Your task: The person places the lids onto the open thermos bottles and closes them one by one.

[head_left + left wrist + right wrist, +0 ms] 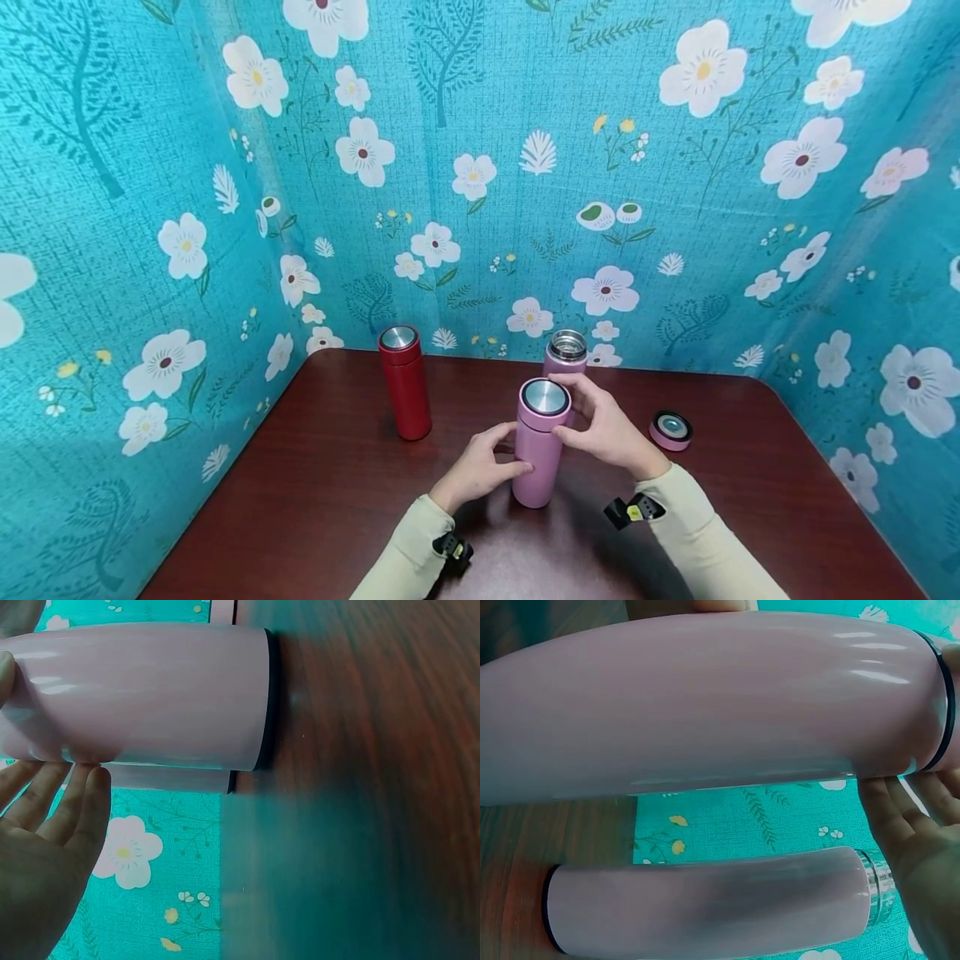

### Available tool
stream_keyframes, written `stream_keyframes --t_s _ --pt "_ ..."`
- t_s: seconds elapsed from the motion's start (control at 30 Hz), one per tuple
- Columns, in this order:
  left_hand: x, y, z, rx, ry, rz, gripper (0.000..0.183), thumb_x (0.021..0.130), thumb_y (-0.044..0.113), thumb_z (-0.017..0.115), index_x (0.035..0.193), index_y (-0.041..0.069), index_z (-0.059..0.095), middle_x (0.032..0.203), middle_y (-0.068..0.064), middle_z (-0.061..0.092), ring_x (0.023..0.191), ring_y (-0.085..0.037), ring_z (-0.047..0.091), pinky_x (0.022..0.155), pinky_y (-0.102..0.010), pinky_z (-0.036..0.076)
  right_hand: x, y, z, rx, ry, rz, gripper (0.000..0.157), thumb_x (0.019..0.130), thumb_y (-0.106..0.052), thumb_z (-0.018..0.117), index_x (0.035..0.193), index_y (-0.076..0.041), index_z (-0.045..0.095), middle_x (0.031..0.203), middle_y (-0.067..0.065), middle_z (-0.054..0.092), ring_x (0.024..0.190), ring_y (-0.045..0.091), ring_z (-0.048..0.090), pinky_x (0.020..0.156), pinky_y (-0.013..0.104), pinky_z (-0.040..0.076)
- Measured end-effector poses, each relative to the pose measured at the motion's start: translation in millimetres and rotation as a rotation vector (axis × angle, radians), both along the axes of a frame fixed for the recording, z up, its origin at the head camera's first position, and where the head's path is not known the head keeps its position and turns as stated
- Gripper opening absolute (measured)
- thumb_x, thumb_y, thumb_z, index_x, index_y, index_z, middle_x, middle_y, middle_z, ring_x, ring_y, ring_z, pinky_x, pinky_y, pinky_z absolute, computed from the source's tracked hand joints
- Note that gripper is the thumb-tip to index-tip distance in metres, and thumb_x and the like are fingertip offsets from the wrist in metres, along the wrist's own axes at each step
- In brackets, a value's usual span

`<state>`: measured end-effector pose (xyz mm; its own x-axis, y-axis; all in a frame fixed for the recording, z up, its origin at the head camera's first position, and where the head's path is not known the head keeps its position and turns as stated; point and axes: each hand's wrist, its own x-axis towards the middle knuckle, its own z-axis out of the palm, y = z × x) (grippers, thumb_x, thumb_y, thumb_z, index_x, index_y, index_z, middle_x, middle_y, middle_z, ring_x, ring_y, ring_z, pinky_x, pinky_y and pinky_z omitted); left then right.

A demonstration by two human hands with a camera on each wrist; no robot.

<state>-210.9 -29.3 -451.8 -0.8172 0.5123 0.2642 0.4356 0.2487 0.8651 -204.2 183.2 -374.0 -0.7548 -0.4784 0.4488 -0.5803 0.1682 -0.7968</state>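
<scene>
Nearest, the capped pink bottle (535, 471) stands upright on the table (315, 500), the left hand (482, 468) gripping its body and the right hand (606, 427) clasping its lid (545, 407); it looks stiff, smooth, perhaps slippery and moderately heavy, so mid-body and lid rim seem the surest holds. Farther off, a loose pink lid (671, 432) lies right, a red bottle (408, 396) stands left, and an uncapped pink bottle (566, 360) stands behind.
</scene>
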Motion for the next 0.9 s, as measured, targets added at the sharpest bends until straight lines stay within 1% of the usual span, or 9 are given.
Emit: stream_keyframes --t_s 0.1,0.23,0.43,0.5,0.53,0.63,0.73,0.77,0.9 --pt "0.7 -0.2 1.0 0.002 0.001 -0.002 0.051 0.078 0.024 0.067 0.124 0.013 0.047 0.112 -0.001 0.055 0.096 -0.016 0.054 0.083 -0.041 0.044 0.0 -0.5 -0.5 0.010 0.015 -0.023 0.061 0.073 0.001 0.067 0.125 0.002 0.036 0.116 0.012 0.048 0.101 0.023 0.052 0.085 0.036 0.043" --pt "-0.6 -0.2 -0.6 0.001 0.006 -0.003 0.052 0.077 0.024 0.068 0.124 0.013 0.048 0.111 -0.001 0.055 0.095 -0.016 0.054 0.081 -0.040 0.045 0.9 -1.0 -1.2 0.006 0.006 -0.031 0.060 0.073 -0.001 0.068 0.125 0.000 0.036 0.117 0.010 0.048 0.102 0.023 0.052 0.085 0.036 0.043" --pt "-12.5 1.6 -24.0 -0.014 -0.032 0.009 0.054 0.076 0.034 0.068 0.124 0.024 0.045 0.115 0.006 0.052 0.099 -0.013 0.053 0.081 -0.039 0.045 0.9 -1.6 -1.3 -0.008 -0.015 0.001 0.061 0.075 0.000 0.066 0.127 -0.001 0.035 0.122 0.010 0.045 0.104 0.023 0.051 0.085 0.035 0.043" --pt "-15.8 1.8 -30.4 -0.007 -0.055 0.009 0.054 0.075 0.038 0.067 0.123 0.029 0.044 0.116 0.010 0.051 0.101 -0.012 0.052 0.082 -0.040 0.045 1.0 -1.3 -0.9 -0.001 -0.019 -0.007 0.061 0.074 0.000 0.067 0.127 -0.001 0.035 0.121 0.010 0.046 0.104 0.023 0.051 0.086 0.035 0.043" --pt "-14.1 1.5 -27.2 -0.003 -0.061 0.004 0.054 0.075 0.036 0.067 0.123 0.028 0.044 0.116 0.009 0.052 0.101 -0.013 0.052 0.082 -0.039 0.045 1.2 -1.1 -0.4 0.002 -0.024 -0.013 0.061 0.074 0.000 0.067 0.126 -0.002 0.036 0.120 0.010 0.046 0.104 0.022 0.051 0.086 0.035 0.043" --pt "-14.8 1.4 -27.7 0.011 -0.062 -0.007 0.054 0.075 0.036 0.068 0.123 0.028 0.044 0.116 0.009 0.052 0.102 -0.011 0.052 0.083 -0.039 0.044 1.3 -0.8 0.3 0.006 -0.035 -0.028 0.060 0.073 -0.001 0.068 0.125 -0.003 0.037 0.118 0.009 0.047 0.103 0.022 0.052 0.086 0.034 0.043" --pt "-15.3 2.1 -27.1 0.014 -0.048 -0.011 0.054 0.075 0.035 0.068 0.123 0.025 0.045 0.115 0.008 0.053 0.101 -0.011 0.053 0.083 -0.039 0.044 0.4 -0.7 0.0 -0.009 -0.026 -0.032 0.060 0.072 0.000 0.069 0.123 -0.002 0.039 0.118 0.009 0.048 0.103 0.023 0.052 0.086 0.034 0.043" --pt "-17.9 2.7 -31.5 0.022 -0.041 -0.012 0.054 0.075 0.036 0.068 0.123 0.026 0.045 0.114 0.009 0.053 0.100 -0.011 0.053 0.083 -0.041 0.044 0.0 -0.8 -0.5 -0.014 -0.018 -0.035 0.060 0.071 0.000 0.070 0.122 -0.002 0.039 0.118 0.009 0.048 0.103 0.023 0.052 0.086 0.035 0.043" --pt "-18.6 3.1 -30.8 0.025 -0.035 -0.010 0.054 0.074 0.037 0.068 0.122 0.026 0.045 0.113 0.009 0.054 0.099 -0.011 0.053 0.082 -0.041 0.045 -1.6 -1.2 -2.1 -0.022 0.011 -0.051 0.061 0.069 -0.001 0.072 0.121 -0.002 0.040 0.117 0.010 0.049 0.102 0.024 0.052 0.085 0.037 0.043"
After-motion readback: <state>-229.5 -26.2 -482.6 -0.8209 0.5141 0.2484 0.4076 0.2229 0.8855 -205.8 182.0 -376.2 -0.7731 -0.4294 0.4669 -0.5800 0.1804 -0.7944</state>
